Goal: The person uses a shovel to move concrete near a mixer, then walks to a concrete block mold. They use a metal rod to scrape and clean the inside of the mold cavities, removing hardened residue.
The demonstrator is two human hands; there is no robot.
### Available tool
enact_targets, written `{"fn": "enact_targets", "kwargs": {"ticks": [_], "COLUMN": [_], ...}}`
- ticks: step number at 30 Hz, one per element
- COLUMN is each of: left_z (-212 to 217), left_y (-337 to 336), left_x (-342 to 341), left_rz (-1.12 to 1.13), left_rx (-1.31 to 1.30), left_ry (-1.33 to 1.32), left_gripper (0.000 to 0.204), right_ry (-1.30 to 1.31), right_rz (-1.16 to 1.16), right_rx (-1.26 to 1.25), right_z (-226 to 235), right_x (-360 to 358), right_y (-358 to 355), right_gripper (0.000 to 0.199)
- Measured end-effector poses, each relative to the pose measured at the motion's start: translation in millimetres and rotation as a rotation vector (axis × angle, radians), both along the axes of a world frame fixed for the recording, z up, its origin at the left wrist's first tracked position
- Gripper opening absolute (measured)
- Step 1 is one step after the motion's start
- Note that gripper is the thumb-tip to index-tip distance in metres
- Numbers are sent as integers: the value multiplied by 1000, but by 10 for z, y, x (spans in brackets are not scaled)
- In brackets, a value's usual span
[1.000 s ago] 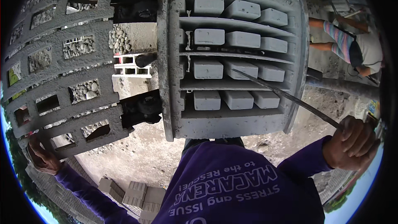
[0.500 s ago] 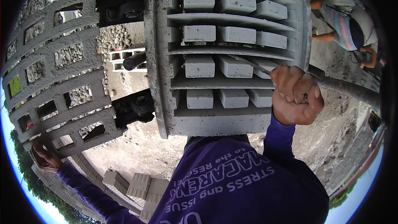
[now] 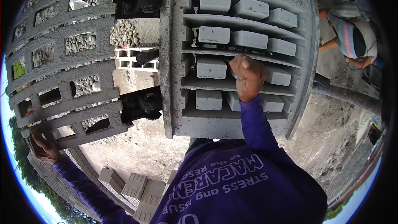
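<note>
So, nearest of all, a purple sleeve with white lettering across the chest is seen at the bottom. The right hand (image 3: 247, 76) is closed in a fist around something on the grey block mould (image 3: 236, 58); what's gripped can't be made out. The left hand (image 3: 42, 144) is curled over the lower corner of the hinged perforated plate (image 3: 62, 62), swung open to the left. Grey concrete blocks (image 3: 137, 186) are stacked on the ground below. Further off, a person in a striped top (image 3: 350, 35) is bent over at upper right.
</note>
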State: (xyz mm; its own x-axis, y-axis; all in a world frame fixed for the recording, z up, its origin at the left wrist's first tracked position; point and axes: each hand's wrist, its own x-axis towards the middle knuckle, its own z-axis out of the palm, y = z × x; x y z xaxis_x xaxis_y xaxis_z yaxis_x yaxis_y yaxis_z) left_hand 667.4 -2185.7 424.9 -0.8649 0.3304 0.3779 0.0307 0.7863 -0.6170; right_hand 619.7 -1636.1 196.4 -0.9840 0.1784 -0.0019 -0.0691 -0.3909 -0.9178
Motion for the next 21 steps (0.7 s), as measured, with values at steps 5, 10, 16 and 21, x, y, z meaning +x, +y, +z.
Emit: {"fn": "enact_targets", "kwargs": {"ticks": [5,10,16,21], "left_z": [38,4,19,21], "left_y": [72,177,149,12], "left_x": [34,6,-59,97], "left_rz": [-44,-12,-11,39], "left_rx": [12,-21,23,50], "left_ry": [-19,-7,-36,5], "left_gripper": [24,23,24,23], "right_ry": [276,263,133,198], "right_rz": [82,95,27,95], "right_rx": [-92,-128,-112,-149], "right_z": [702,530,118,662], "right_x": [-24,-58,-169,-143], "right_y": [194,104,-156,475], "right_gripper": [45,43,45,46]}}
